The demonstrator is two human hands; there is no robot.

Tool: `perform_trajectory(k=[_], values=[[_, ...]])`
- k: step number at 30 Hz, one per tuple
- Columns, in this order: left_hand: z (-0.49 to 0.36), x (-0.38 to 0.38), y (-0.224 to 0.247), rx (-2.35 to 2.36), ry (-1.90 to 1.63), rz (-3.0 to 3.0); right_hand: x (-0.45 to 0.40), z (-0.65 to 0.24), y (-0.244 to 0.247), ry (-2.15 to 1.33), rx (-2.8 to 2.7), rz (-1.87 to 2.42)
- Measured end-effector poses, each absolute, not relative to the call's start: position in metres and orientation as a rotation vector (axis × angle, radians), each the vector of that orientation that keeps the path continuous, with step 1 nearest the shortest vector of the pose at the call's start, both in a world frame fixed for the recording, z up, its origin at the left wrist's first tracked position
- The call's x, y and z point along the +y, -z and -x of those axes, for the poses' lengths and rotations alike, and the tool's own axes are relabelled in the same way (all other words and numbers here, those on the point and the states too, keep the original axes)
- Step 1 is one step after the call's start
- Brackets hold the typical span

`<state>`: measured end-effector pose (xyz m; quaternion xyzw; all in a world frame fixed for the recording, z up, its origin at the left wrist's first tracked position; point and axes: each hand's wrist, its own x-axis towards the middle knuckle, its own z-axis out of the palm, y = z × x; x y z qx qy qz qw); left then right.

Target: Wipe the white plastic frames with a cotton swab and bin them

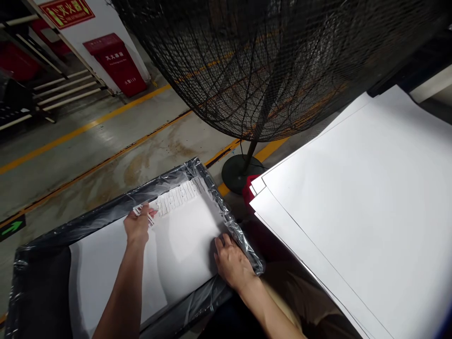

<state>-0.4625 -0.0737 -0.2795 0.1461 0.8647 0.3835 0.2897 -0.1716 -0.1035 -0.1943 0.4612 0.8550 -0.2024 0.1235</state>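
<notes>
Your left hand (137, 228) is at the far side of the tray (42, 235), grip closed, thumb and fingers pinching a slotted white piece (150, 219). That piece is just left of the row (178, 197) of thin white pieces, which stand close together on the sheet (190, 245), up against the far wall and running to the far right corner. Your right hand (231, 261) is at the right end of the tray, by the near right corner, fingers curled down at the sheet's edge; can't tell if that grip has hold of anything. Tray is black, wrapped in clear plastic; its left end shows bare dark bottom. Big white sheets (360, 188) are stacked outside the tray to the right, corners out of line. Fan (247, 70) is beyond the tray, its round base (240, 173) on the floor (116, 165). Red box (118, 63) is far left.
</notes>
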Motion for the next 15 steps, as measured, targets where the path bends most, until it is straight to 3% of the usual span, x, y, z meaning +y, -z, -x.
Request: perform_trajectory(k=[6,15], values=[[0.498,-0.083,0.282,2.111,-1.112,-0.286,-0.103,0.171,0.197,0.639,2.458,-1.361],[0.474,-0.117,0.295,2.526,-0.893,-0.542,-0.102,0.172,0.194,0.682,2.435,-1.367]])
